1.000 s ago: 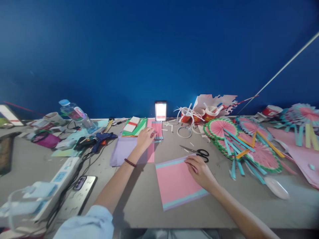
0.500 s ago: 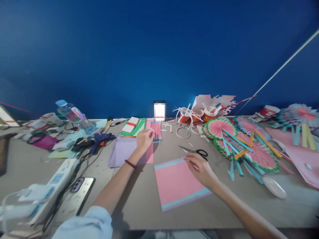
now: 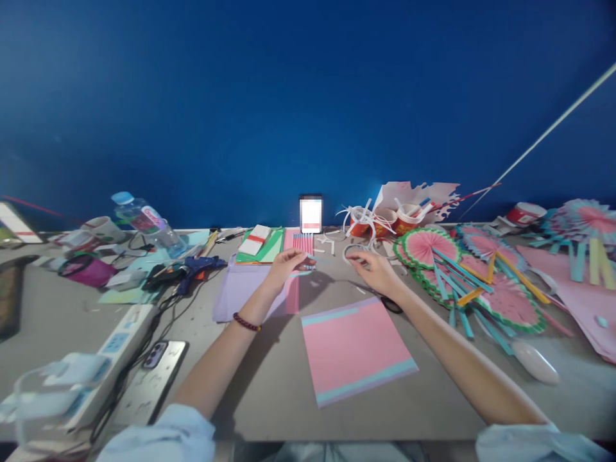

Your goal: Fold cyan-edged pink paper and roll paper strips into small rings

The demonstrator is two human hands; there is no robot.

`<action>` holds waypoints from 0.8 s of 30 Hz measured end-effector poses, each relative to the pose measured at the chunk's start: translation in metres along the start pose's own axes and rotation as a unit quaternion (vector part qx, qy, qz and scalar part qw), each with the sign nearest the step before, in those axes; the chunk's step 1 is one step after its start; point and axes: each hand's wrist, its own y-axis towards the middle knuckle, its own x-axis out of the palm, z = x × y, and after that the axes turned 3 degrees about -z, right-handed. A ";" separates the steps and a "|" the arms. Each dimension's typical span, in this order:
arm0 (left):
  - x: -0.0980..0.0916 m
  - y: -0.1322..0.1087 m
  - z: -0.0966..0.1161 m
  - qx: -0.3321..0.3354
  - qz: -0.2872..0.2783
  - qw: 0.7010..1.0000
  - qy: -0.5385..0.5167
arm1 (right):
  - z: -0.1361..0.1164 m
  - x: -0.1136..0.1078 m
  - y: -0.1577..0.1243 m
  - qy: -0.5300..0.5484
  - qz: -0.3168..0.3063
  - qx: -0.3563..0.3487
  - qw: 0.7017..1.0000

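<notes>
My left hand point(image 3: 287, 266) is raised beside the small pleated pink-and-blue paper point(image 3: 303, 243), thumb and fingertips pinched together. Something thin and pale may be at the tips; it is too small to name. Facing it across a gap, my right hand point(image 3: 374, 271) is also pinched, in front of a white tape roll point(image 3: 344, 254); what it holds cannot be made out. Below them lies a flat pink sheet point(image 3: 359, 353) with light-blue strips along its upper and lower edges. Black-handled scissors point(image 3: 393, 305) lie partly hidden under my right wrist.
Left are purple sheets point(image 3: 240, 289), green paper point(image 3: 274, 247), a blue glue gun point(image 3: 195, 273), a bottle point(image 3: 151, 221), a power strip point(image 3: 108, 353) and a phone point(image 3: 154, 378). Right are watermelon paper fans point(image 3: 430, 247), red cups point(image 3: 407, 221) and a white mouse point(image 3: 535, 361).
My right hand has left the pink sheet's upper edge and moved up towards the tape roll. My left hand has shifted slightly right. The sheet's upper right corner is now uncovered.
</notes>
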 end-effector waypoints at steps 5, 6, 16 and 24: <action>0.009 -0.007 0.000 -0.016 -0.032 0.999 -0.027 | 0.012 0.002 0.003 -0.120 -0.027 0.011 0.992; 0.010 -0.008 0.000 -0.016 -0.037 0.999 -0.025 | 0.017 0.003 0.002 -0.147 -0.039 0.024 0.988; 0.022 -0.014 -0.009 0.050 -0.052 0.997 0.030 | 0.028 0.006 -0.001 -0.117 -0.065 0.071 0.988; 0.033 -0.021 -0.024 0.160 -0.038 0.984 0.069 | -0.008 0.001 -0.003 0.120 -0.110 0.079 0.984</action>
